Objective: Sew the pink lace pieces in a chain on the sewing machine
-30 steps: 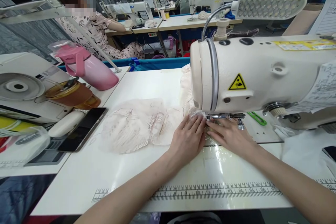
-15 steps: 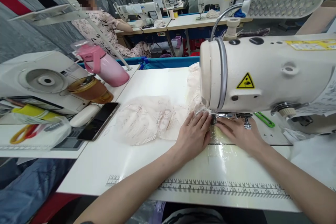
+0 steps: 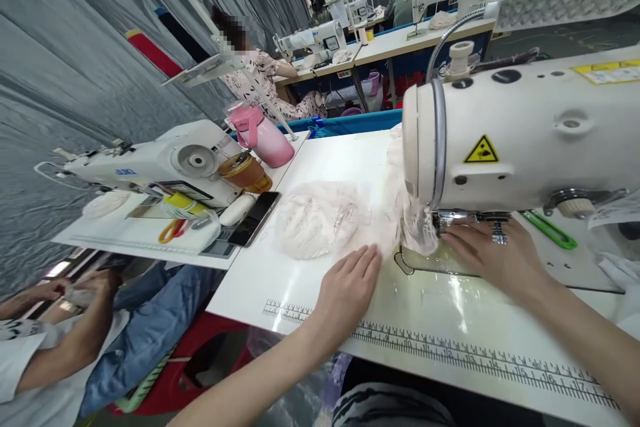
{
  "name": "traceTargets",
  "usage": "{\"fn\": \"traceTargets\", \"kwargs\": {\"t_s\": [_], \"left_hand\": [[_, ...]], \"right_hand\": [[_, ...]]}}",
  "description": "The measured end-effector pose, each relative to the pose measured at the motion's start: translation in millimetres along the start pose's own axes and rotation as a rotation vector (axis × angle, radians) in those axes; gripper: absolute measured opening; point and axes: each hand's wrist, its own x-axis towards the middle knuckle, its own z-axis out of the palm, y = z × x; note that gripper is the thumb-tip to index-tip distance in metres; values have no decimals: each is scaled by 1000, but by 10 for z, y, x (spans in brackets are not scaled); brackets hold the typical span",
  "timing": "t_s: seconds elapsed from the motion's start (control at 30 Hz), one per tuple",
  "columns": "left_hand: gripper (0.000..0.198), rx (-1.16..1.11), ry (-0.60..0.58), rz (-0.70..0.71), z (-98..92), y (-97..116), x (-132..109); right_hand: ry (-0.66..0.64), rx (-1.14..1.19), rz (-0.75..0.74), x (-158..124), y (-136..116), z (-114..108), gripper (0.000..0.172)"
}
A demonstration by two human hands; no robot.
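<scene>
A pale pink lace piece lies on the white sewing table, with one end bunched up under the head of the white sewing machine. My left hand rests flat on the table at the near edge of the lace, fingers stretched out. My right hand lies by the presser foot below the machine head, fingertips touching the lifted lace end. Whether it grips the lace is not clear.
A phone, a brown cup and a pink bottle stand at the left. Orange scissors lie beside a second machine. A seated person's arm is at lower left. A green tool lies right.
My left hand has drawn back from the needle toward me and to the left. The lace end has lifted under the machine head. The view has swung left, showing a neighbour's arm.
</scene>
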Motion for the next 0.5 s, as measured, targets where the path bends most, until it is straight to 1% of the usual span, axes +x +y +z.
{"fn": "traceTargets", "kwargs": {"t_s": [0.03,0.1,0.17,0.2,0.27,0.33,0.37,0.43,0.5], "left_hand": [[30,-49,28,12,-35,13,-65],[27,-204,76,-22,-131,41,-136],[24,-420,97,-146,-267,38,-140],[23,-540,96,-235,-351,14,-127],[18,-777,87,-421,-539,-81,-87],[18,-982,80,-517,-717,-204,-38],[20,-1068,54,-531,-786,-257,-8],[28,-1226,-63,-494,-851,-309,73],[32,-1334,-223,-426,-794,-281,190]], "right_hand": [[-19,-73,-9,15,-25,-28,37],[-63,-210,-54,41,-75,-76,43],[-66,-271,-96,56,-117,-99,47],[-54,-271,-107,60,-132,-99,47],[-50,-212,-120,68,-156,-80,40],[-89,-78,-157,82,-180,-51,31],[-124,2,-191,92,-197,-37,29],[-189,136,-264,111,-238,-16,30],[-217,199,-283,122,-277,-13,34]]}}
